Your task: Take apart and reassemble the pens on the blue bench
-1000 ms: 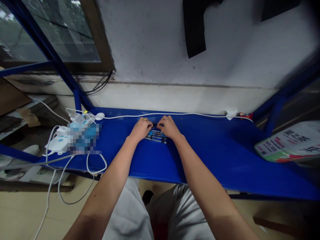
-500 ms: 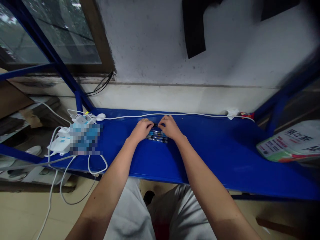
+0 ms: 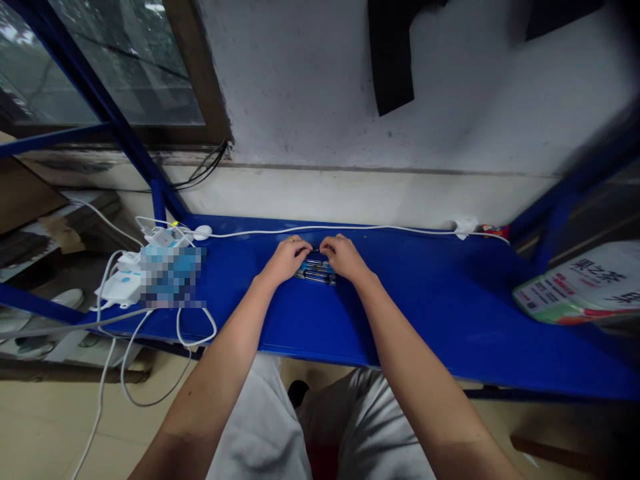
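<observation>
Several slim pens (image 3: 316,273) lie side by side on the blue shelf (image 3: 310,320), pointing left to right. Just behind them, my left hand (image 3: 289,257) pinches the left end of a thin dark pen (image 3: 315,250). The fingers of my right hand (image 3: 343,257) are closed around its right end. Only the short middle stretch of that pen shows between my fingertips. Both hands partly cover the ends of the lying pens.
A white cable (image 3: 280,232) runs along the back of the shelf. To the left sit white power strips (image 3: 120,287) with looping cords and a blurred-out patch. A large labelled jug (image 3: 580,283) stands at the right. White crumpled paper (image 3: 465,228) lies at the back right.
My hands have spread slightly apart, and more of the dark pen shows between them. The lying pens look nearly unmoved.
</observation>
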`<state>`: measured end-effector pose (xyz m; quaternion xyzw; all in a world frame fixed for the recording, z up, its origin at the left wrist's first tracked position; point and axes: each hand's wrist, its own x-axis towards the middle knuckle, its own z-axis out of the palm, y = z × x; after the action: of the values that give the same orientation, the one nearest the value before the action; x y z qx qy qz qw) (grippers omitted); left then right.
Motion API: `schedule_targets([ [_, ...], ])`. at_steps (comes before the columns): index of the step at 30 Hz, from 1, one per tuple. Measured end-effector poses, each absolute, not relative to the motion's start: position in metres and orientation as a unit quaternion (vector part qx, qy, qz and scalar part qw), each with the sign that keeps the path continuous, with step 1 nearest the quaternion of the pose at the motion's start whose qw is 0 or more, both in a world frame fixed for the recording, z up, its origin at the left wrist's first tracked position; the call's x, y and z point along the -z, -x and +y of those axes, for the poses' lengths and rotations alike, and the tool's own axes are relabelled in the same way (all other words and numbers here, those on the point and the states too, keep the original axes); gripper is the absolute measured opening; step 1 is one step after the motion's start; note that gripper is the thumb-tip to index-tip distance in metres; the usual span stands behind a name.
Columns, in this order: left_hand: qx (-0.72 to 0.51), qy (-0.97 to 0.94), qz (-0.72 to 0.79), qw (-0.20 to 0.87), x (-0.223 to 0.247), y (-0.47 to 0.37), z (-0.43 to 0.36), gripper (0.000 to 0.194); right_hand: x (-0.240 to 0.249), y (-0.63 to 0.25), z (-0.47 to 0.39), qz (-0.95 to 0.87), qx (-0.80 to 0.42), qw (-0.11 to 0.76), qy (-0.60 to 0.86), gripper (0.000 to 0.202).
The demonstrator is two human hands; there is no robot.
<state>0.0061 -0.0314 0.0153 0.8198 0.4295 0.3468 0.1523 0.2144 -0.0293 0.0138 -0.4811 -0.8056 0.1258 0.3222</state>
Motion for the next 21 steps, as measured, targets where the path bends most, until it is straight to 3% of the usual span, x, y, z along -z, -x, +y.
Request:
schedule_targets([
  [15, -0.377, -0.794, 0.429, 0.21, -0.0206, -0.0099, -0.0345, 0.019, -0.0207, -0.2098, -0.0359, -0.788, -0.158, 0.367, 0.468, 0.013],
  [21, -0.363, -0.81, 0.427, 0.173, -0.0214, -0.0062, -0.0335, 0.016, -0.0189, -0.2093, -0.0318, -0.743, -0.227, 0.416, 0.473, 0.007],
])
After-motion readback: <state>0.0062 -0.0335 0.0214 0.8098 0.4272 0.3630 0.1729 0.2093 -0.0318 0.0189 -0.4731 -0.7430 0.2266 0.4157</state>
